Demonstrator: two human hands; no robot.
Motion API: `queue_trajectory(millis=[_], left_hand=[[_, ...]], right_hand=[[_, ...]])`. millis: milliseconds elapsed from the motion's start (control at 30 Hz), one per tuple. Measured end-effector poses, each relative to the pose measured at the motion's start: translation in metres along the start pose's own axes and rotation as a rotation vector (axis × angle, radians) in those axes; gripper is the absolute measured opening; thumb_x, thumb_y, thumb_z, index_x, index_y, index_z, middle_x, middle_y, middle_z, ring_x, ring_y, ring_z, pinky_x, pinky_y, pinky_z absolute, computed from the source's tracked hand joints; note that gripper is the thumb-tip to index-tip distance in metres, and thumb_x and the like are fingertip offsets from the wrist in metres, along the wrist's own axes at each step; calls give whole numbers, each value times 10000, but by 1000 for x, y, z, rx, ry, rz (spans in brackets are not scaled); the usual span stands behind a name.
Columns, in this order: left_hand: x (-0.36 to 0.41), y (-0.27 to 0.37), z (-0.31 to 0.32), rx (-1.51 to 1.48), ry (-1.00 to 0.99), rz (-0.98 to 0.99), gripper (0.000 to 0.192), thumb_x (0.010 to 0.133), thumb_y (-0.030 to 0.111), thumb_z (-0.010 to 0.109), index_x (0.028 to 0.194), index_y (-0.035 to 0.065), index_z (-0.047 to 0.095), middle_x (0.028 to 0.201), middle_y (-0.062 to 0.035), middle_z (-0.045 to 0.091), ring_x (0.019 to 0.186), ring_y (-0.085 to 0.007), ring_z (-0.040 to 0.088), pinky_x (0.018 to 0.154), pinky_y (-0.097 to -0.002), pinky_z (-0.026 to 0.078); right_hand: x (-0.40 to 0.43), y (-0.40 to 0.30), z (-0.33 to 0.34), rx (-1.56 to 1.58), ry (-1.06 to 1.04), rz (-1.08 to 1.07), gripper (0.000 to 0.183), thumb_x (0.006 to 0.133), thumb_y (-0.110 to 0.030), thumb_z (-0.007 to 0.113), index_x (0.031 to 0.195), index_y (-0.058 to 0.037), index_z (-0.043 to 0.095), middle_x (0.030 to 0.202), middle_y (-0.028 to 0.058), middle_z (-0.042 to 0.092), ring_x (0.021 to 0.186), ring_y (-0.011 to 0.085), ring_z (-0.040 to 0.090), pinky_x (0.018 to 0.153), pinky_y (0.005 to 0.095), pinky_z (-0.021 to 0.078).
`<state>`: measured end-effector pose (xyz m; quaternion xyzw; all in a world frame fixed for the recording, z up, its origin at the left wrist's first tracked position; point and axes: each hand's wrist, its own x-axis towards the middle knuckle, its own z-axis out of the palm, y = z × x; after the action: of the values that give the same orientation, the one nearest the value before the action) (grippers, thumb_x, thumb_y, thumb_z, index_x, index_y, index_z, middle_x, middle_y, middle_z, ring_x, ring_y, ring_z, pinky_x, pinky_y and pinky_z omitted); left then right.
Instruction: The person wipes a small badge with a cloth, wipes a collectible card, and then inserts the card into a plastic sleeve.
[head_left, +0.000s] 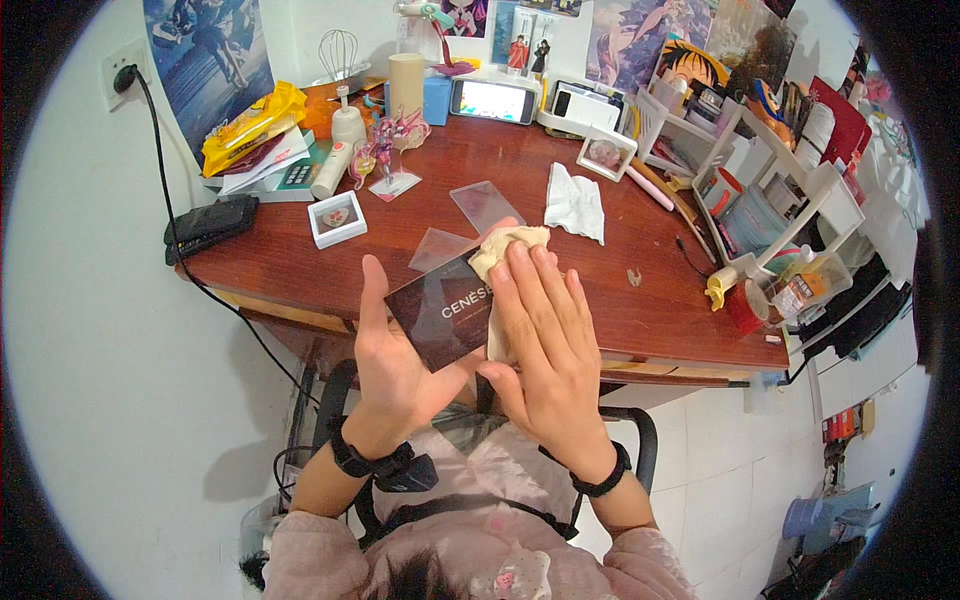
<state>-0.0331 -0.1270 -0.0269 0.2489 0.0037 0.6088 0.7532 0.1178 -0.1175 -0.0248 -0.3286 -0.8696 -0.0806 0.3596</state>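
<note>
My left hand (394, 367) supports a flat, dark rectangular panel (442, 330) from below, its thumb standing out to the side. Pale lettering marks the panel, and its surface looks glossy. A pale yellow cloth (514, 241) lies over the panel's right part, with my right hand (551, 337) laid flat on it, fingers extended. The hand and cloth hide that end of the panel. Just beyond, two clear plastic plates, one farther (487, 206) and one nearer (441, 249), rest on the wooden desk (645, 315). A crumpled white tissue (574, 202) lies to their right.
A small white framed case (337, 219), an acrylic figure stand (392, 161) and a black case (211, 225) sit at left. A lit phone (493, 101) stands at the back. White racks (795, 195) line the right. A black cable (169, 195) hangs past the desk's left edge.
</note>
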Motion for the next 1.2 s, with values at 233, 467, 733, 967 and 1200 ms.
queue_trajectory(millis=[233, 467, 733, 967, 1200], left_hand=[[2, -1, -15, -260, -307, 57, 897, 912, 689, 232, 1444, -33, 243, 1489, -193, 298, 1371, -312, 317, 1134, -446, 228], [1, -3, -7, 150, 214, 116, 933, 892, 715, 242, 1464, -19, 183, 1504, -255, 214, 1384, -378, 256, 1153, -444, 180], [8, -1, 7, -50, -48, 26, 1075, 808, 808, 271, 1474, -22, 124, 1504, -291, 165, 1386, -446, 203, 1153, -485, 169], [8, -3, 6, 7, -18, 39, 1109, 783, 826, 307, 1469, -30, 143, 1499, -294, 181, 1381, -455, 209, 1143, -497, 190], [4, 4, 4, 106, -49, 10, 993, 862, 759, 222, 1440, -48, 251, 1477, -226, 307, 1371, -331, 315, 1131, -432, 226]], right_hand=[[10, -11, 8, -3, 27, -10, 734, 825, -427, 572, 1397, -2, 399, 1470, 162, 357, 1381, 318, 304, 1126, 477, 203], [11, -29, 12, 47, -37, -105, 763, 816, -553, 554, 1364, -30, 465, 1432, 126, 427, 1358, 294, 353, 1118, 463, 211], [-4, -25, 8, 31, -99, -195, 691, 807, -526, 573, 1338, -87, 517, 1410, 85, 461, 1330, 248, 395, 1117, 434, 224], [-13, -6, -5, 27, -122, -145, 586, 853, -365, 573, 1353, -71, 487, 1420, 75, 447, 1349, 237, 370, 1127, 432, 221], [-6, -1, -4, -43, -20, -43, 626, 846, -331, 588, 1376, -30, 445, 1443, 128, 405, 1358, 285, 346, 1104, 468, 257]])
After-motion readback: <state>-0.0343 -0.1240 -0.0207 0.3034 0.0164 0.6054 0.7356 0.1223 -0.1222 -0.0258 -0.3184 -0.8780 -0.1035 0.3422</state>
